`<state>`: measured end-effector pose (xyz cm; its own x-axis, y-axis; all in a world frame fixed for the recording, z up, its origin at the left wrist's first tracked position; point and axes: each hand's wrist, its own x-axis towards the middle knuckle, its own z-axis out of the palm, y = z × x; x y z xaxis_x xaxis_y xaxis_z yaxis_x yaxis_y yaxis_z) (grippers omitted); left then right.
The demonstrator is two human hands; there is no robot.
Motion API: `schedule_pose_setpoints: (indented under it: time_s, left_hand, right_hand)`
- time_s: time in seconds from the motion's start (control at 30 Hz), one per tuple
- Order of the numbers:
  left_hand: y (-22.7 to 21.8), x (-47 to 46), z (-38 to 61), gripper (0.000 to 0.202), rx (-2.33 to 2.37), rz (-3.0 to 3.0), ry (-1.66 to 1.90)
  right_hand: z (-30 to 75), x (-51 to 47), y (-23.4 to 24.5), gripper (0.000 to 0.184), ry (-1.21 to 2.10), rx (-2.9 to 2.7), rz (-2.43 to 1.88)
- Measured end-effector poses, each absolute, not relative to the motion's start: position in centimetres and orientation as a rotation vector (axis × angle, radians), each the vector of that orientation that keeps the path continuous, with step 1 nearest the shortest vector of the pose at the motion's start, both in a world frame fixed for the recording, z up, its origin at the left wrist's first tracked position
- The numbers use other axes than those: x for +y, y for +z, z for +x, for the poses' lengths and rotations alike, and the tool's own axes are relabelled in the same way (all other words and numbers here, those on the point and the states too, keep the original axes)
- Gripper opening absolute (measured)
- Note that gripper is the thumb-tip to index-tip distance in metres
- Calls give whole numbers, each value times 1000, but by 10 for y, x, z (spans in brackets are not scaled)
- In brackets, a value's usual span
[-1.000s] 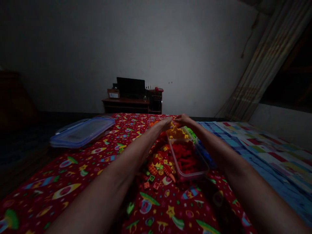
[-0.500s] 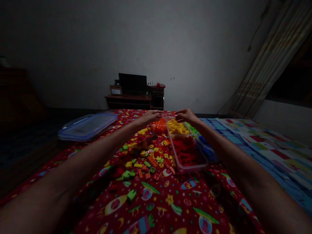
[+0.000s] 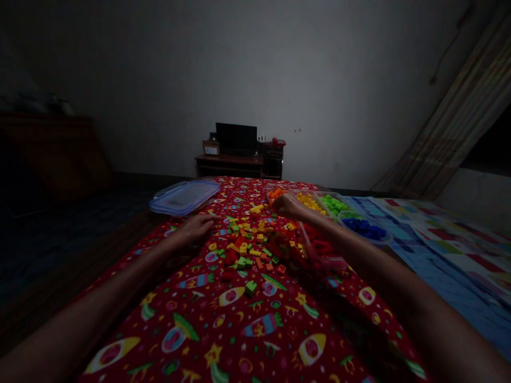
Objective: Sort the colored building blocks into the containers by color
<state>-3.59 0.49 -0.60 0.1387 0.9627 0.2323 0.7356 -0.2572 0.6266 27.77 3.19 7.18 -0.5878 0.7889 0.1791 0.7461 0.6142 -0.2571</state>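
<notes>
My left hand (image 3: 198, 227) is low over the red patterned cloth, left of the loose toy building bricks (image 3: 255, 239), its fingers stretched out and nothing visible in them. Beside the orange bricks (image 3: 276, 193) at the far end is my right hand (image 3: 288, 206), its fingers curled downward and pressed close; whatever is between them is hidden. Under my right forearm lies the container of red bricks (image 3: 319, 246), partly covered. Yellow bricks (image 3: 310, 203) fill a compartment just beyond the wrist. The loose bricks are yellow, green, orange and red.
Green bricks (image 3: 334, 205) and a round tub of blue bricks (image 3: 364, 227) stand to the right. Clear lids with blue rims (image 3: 186, 198) lie at the back left. A single green brick (image 3: 250, 288) sits nearer me. Behind stands a desk with a monitor (image 3: 236, 138).
My left hand has moved back and left, away from the containers to beside the loose bricks. My right hand has shifted toward the orange bricks. The view has turned slightly left.
</notes>
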Motion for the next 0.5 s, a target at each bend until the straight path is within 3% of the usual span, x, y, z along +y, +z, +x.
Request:
schedule_pose_setpoints:
  time_s: [0.23, 0.5]
  left_hand:
    - [-44, 16, -39, 62, 1794, 2248, 846]
    - [-81, 11, -49, 56, 1705, 2335, 820]
  right_hand:
    - [227, 74, 46, 38, 215, -2524, -1232]
    - [178, 126, 14, 45, -110, -2853, -1573]
